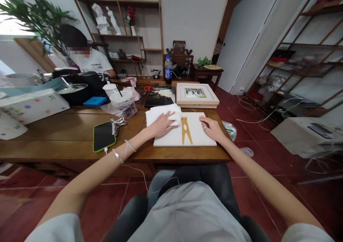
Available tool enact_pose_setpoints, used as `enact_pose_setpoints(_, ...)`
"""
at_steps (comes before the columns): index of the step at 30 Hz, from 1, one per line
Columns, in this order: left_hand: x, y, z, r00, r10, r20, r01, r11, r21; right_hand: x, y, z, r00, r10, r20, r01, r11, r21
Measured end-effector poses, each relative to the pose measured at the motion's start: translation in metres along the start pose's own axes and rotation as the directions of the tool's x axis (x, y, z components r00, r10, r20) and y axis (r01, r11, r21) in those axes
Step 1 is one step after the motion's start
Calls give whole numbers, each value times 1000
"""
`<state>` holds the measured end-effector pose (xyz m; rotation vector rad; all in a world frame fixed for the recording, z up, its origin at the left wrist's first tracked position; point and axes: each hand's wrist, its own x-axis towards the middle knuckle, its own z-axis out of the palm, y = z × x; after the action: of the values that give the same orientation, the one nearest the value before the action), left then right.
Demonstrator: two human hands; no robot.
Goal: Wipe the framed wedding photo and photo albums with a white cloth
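A white board [198, 138] lies flat near the table's front edge. On its middle rests a flat golden-yellow cat-shaped piece [185, 132] with two long legs and an oval hole. My left hand [160, 125] is closed over a white cloth [160, 110] with a zigzag edge, which covers the board's upper left part. Part of the cloth bulges out past my fingers, close to the cat piece's head. My right hand [211, 127], a ring on one finger, lies with its fingers stretched out on the board's right side, apart from the cat piece.
Behind the board are a framed picture [197, 93], a dark glossy album [158, 98] and a bottle [168, 70]. To the left lie a charging phone [104, 137], a bagged cup [122, 100] and a blue box [94, 101]. Another person [93, 61] sits across the table.
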<state>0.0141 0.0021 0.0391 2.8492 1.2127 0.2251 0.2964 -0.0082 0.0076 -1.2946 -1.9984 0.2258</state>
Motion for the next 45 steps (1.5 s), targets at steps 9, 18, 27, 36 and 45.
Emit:
enact_pose_setpoints(9, -13, 31, -4, 998, 58, 3, -58, 987, 147, 0, 4, 2, 1000, -21, -2, 21, 1000, -10)
enact_pose_setpoints(18, -82, 97, -29, 982, 117, 150, -141, 977, 162, 0, 6, 3, 999, -40, -9, 40, 999, -36)
enact_pose_setpoints(27, -25, 40, -16, 992, 103, 79, -105, 994, 22, 0, 4, 1, 1000, -30, -1, 30, 1000, -8)
enact_pose_setpoints(36, 48, 21, -18, 998, 61, 34, -62, 998, 18, 0, 10, 3, 998, -64, 9, 64, 997, -45)
enact_pose_setpoints(45, 50, 75, -3, 978, 206, -28, -195, 955, 223, 1, 9, 1, 997, -69, 26, 70, 997, -35)
